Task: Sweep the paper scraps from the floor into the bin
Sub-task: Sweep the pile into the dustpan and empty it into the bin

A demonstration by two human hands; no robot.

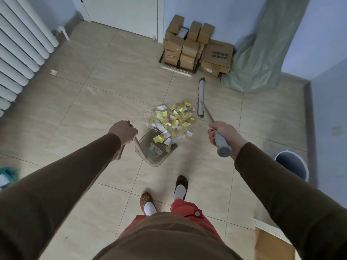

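While the left hand (123, 131) grips the dustpan (155, 149) handle and the right hand (220, 133) grips the broom (201, 98), push the paper scraps (173, 119) slowly, keeping the dustpan flat on the floor (93, 87).

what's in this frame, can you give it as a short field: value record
left hand: left hand grips the upright dustpan handle
right hand: right hand grips the grey broom handle
broom head: broom head on the floor, right of the pile
scraps: paper scraps, yellow and white, heaped at the dustpan's mouth
dustpan: dustpan on the tile floor, a few scraps inside
bin: grey bin at the right, apart from the pile
background: cardboard boxes stacked by the wall
stray: one scrap near the radiator
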